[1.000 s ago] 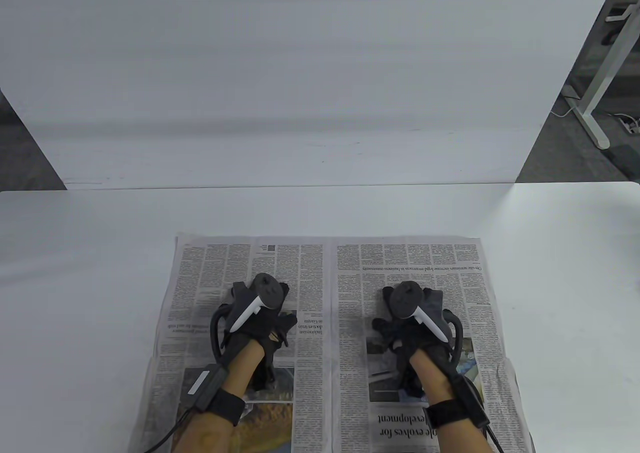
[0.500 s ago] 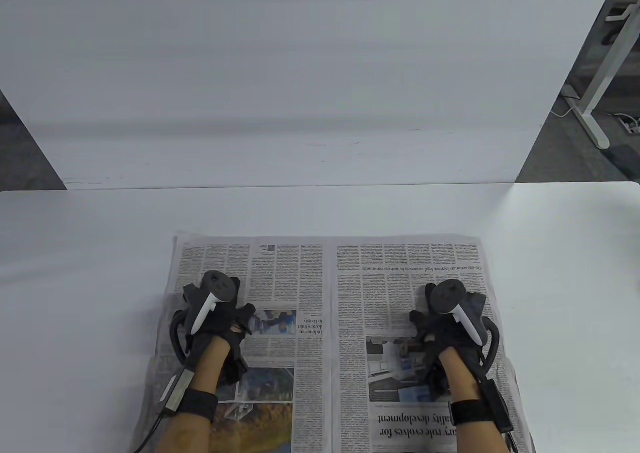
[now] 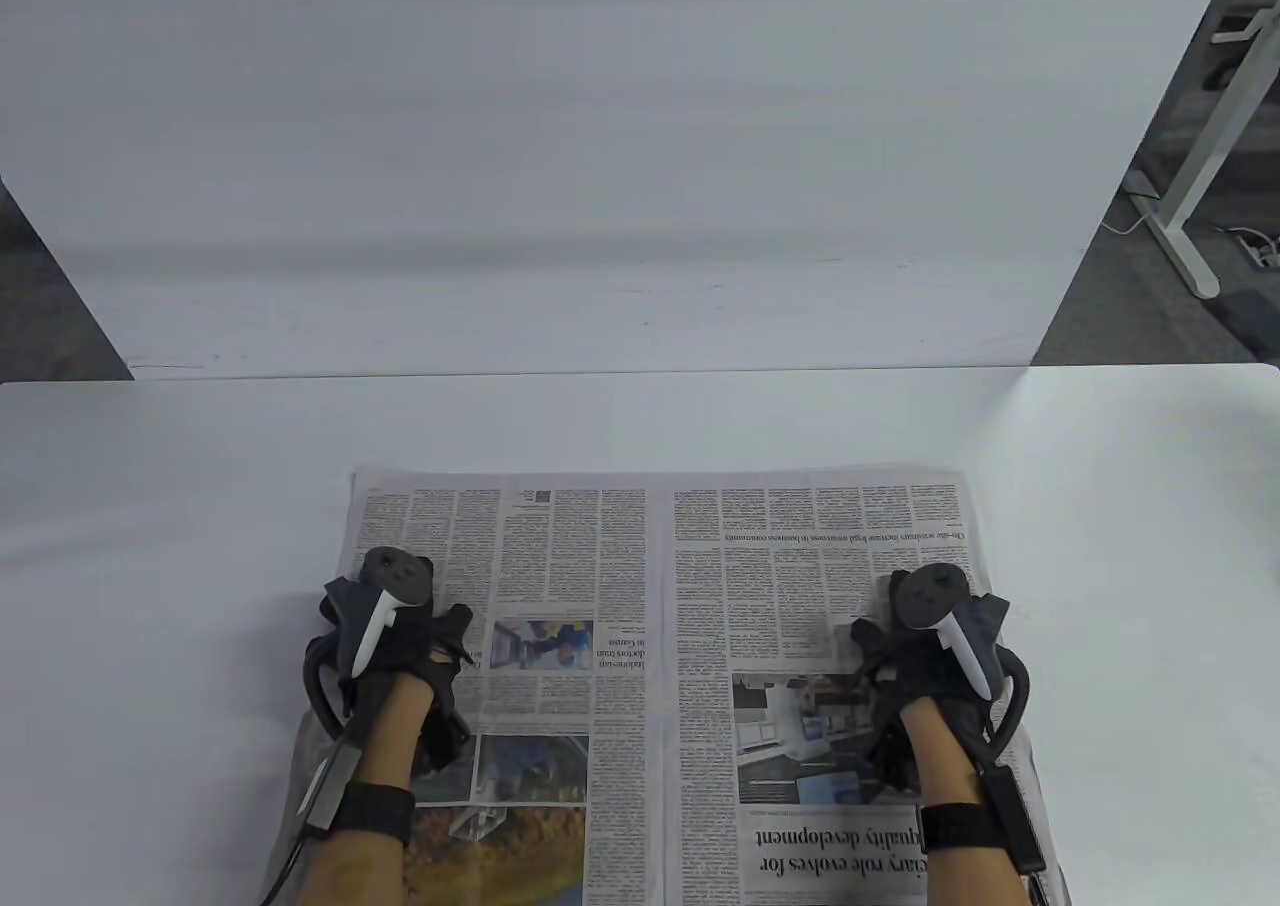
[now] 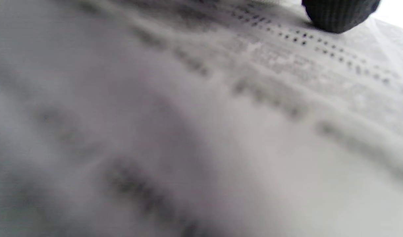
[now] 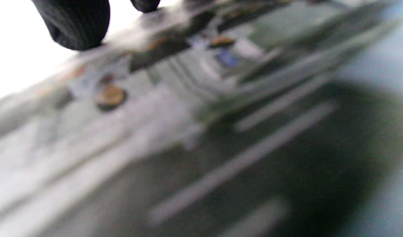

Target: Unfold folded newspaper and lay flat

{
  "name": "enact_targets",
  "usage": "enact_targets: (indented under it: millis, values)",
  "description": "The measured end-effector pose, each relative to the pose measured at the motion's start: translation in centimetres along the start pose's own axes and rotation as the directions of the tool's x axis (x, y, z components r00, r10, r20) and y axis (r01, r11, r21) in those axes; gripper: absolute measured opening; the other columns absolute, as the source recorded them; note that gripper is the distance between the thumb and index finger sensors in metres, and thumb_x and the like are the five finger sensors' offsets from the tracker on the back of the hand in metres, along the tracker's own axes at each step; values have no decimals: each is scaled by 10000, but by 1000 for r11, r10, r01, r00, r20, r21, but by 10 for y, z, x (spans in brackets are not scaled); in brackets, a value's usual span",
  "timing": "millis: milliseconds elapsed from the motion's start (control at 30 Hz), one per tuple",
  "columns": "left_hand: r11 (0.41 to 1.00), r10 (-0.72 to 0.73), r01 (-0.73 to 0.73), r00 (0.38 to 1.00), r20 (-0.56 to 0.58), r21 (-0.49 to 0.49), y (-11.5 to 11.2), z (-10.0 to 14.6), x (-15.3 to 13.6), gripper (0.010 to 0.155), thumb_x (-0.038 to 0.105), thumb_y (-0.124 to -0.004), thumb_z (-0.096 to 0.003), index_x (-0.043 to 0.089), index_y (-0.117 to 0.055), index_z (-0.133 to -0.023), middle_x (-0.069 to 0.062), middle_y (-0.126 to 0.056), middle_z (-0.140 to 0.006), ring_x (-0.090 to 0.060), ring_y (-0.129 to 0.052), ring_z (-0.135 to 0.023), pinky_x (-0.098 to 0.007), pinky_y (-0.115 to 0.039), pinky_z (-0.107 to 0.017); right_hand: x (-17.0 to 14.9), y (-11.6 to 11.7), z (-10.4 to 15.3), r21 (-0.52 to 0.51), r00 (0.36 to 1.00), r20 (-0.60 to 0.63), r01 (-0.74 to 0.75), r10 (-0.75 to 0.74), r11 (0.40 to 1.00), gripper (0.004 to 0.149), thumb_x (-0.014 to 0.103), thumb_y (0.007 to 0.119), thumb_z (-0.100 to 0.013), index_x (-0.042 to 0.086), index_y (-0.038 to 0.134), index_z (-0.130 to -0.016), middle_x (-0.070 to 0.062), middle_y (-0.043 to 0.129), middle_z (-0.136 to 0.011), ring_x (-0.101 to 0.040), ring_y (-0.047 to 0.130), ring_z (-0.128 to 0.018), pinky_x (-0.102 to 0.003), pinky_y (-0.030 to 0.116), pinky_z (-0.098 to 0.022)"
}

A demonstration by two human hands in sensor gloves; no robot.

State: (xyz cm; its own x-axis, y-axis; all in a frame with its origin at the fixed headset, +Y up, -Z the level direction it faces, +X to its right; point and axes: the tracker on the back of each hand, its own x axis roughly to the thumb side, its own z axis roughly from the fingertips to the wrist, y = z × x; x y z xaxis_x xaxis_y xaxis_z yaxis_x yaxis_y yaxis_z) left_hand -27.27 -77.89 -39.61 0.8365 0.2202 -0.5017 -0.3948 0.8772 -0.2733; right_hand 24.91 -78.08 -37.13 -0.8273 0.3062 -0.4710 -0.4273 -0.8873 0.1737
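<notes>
newspaper [image 3: 660, 646] open on worktop [image 3: 150, 506]; thin, limp, tears easily, likely slides. left hand [image 3: 385, 636], right hand [image 3: 935, 646] press outer margins, fingers [image 4: 339, 14] seemingly flat, holding nothing.

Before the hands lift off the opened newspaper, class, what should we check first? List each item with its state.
1. Black-and-white printed newspaper opened to a two-page spread: ok.
2. Far edge lies flat on the white table: ok.
3. Centre crease runs straight between the pages: ok.
4. Left hand rests on the left page near its outer edge: ok.
5. Right hand rests on the right page near its outer edge: ok.
6. Near corners flat: cannot tell; the paper runs out of the table view, and the lower left edge looks slightly rumpled.
</notes>
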Motion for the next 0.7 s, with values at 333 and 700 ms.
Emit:
enact_targets:
  millis: [333, 700]
  values:
    - [984, -168, 172, 981, 93, -37, 28, 47, 39, 708, 551, -659, -506, 391, -342, -1118, -86, -144, -1209, -552, -145, -1088, -760, -273, -741, 36, -19, 42, 9, 990, 125, -68, 67, 998, 747, 535, 730, -492, 242, 434, -1113, -155, 261, -1216, -590, 177, -1036, -834, 211, -581]
    - [902, -323, 365, 925, 198, -231, 18, 96, 75, 575, 458, -688, -528, 327, -637, -1086, -137, -541, -1191, -509, -462, -1104, -717, -388, -758, 74, -8, 82, 256, 970, 197, -190, 141, 948, 709, 502, 752, -512, 116, 584, -1083, -291, 511, -1154, -702, 374, -962, -847, 409, -578]
